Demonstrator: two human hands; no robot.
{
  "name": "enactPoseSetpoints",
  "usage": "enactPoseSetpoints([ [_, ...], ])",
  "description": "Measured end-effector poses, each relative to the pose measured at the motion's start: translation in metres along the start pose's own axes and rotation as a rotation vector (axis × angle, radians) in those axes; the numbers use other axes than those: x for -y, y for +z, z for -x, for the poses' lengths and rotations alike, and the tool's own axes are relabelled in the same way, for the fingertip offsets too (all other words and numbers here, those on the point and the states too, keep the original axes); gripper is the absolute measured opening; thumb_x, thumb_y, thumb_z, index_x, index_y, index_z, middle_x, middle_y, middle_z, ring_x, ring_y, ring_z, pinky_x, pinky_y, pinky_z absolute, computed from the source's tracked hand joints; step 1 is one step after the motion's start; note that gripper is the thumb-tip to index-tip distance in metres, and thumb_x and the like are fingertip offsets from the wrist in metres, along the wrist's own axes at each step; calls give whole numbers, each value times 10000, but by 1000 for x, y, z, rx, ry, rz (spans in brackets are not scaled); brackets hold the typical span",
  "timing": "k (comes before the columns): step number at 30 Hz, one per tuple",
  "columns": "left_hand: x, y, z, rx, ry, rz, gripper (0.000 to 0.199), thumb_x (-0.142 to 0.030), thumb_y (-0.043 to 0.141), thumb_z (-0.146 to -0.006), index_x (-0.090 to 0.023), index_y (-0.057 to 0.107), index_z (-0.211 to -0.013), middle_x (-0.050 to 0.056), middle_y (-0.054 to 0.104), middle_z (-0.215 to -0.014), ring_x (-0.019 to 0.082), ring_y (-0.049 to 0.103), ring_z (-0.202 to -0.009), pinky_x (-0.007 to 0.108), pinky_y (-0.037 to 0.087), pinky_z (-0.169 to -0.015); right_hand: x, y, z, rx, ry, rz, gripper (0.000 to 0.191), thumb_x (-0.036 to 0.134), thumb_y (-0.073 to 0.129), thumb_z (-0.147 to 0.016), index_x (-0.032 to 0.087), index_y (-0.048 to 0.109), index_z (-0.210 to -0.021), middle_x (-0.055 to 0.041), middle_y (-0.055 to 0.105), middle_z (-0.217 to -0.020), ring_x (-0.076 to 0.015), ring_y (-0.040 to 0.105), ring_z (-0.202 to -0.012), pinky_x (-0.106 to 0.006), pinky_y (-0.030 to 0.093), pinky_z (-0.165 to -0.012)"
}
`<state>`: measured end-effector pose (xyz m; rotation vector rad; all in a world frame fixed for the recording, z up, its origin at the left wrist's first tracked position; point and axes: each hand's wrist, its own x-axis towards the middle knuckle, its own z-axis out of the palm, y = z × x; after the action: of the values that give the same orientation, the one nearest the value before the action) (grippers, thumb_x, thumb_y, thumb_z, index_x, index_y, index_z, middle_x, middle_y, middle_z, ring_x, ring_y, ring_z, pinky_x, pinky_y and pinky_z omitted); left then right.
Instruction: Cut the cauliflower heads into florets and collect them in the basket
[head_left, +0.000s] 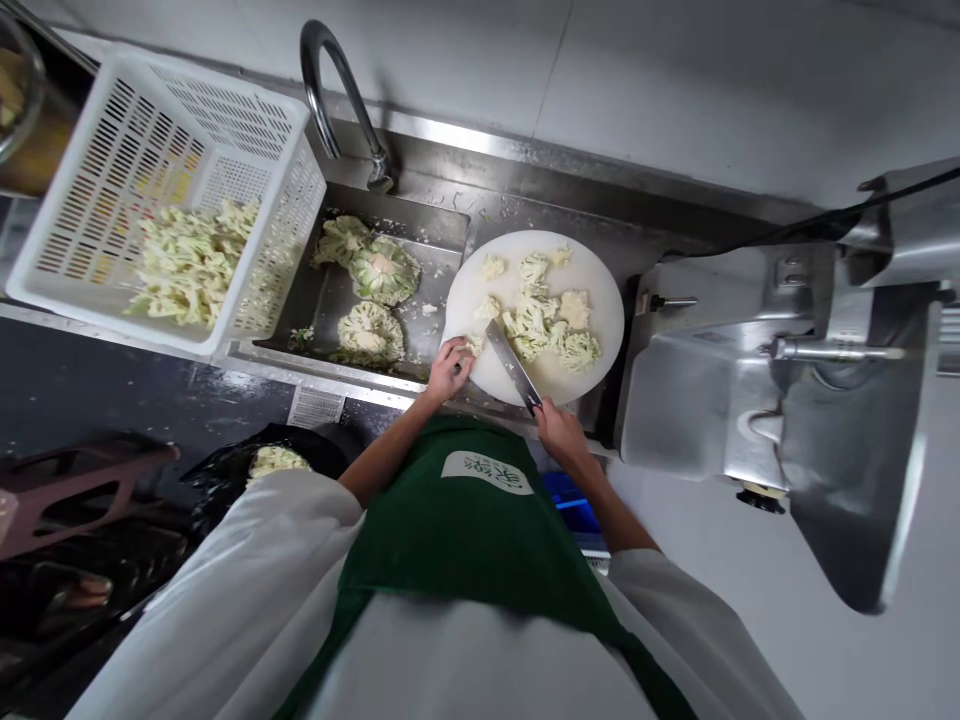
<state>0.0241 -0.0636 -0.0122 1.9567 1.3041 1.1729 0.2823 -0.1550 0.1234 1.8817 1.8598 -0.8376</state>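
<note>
My right hand (559,432) is closed around the dark handle of a kitchen knife (513,362). The blade points up and left across the round white cutting board (517,252). At the board's left edge, my left hand (450,368) has its fingers curled on a small cauliflower floret (475,345), just left of the blade tip. Several cut cauliflower pieces (531,325) lie in the middle and right of the board. In the sink (431,250) on the left sit cauliflower heads (384,270), some with the stem side up.
A white plastic crate (289,215) with cauliflower florets (196,260) stands left of the sink. A curved faucet (341,75) rises behind it. To the right is a large metal machine (720,350). Below left are a black bag (315,445) and a pink stool (82,480).
</note>
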Motion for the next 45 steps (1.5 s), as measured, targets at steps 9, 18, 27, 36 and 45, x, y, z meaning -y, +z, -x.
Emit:
enactPoseSetpoints([
  [9,-10,-3,-4,-58,-105,-14,235,-397,609,-996,-175,680,-1028,123,706,-1044,228,680,-1008,405,580,-926,20,0,18,14,-53,0,410,357,206,-1110,153,549,-1204,-120,753,-945,-251,714,-859,-300,420,-741],
  [18,-11,-1,-6,-60,-74,35,202,-354,625,-991,-181,687,-1074,116,713,-1055,218,688,-1006,384,581,-925,38,6,13,113,-3,-19,390,318,206,-1101,146,523,-1248,-138,743,-971,-277,714,-888,-334,444,-788],
  [27,-15,0,-9,-70,-101,62,205,-374,634,-986,-180,690,-1020,93,705,-991,201,679,-940,351,578,-865,50,-15,-17,94,-23,-45,332,299,296,-1091,138,536,-1255,-156,744,-1037,-267,713,-964,-310,439,-809],
  [36,14,-11,-94,-148,-283,95,318,-455,611,-976,-168,710,-1066,95,662,-1000,189,625,-855,317,549,-756,-16,-27,36,16,-36,16,336,336,301,-1091,143,566,-1165,-123,744,-885,-249,692,-806,-293,365,-686],
  [45,31,-14,-179,525,-63,79,574,-388,805,-781,-123,606,-1249,94,679,-1054,214,653,-891,373,562,-852,7,7,21,85,-147,5,328,305,306,-1087,162,552,-1250,-133,749,-968,-267,709,-872,-309,408,-746],
])
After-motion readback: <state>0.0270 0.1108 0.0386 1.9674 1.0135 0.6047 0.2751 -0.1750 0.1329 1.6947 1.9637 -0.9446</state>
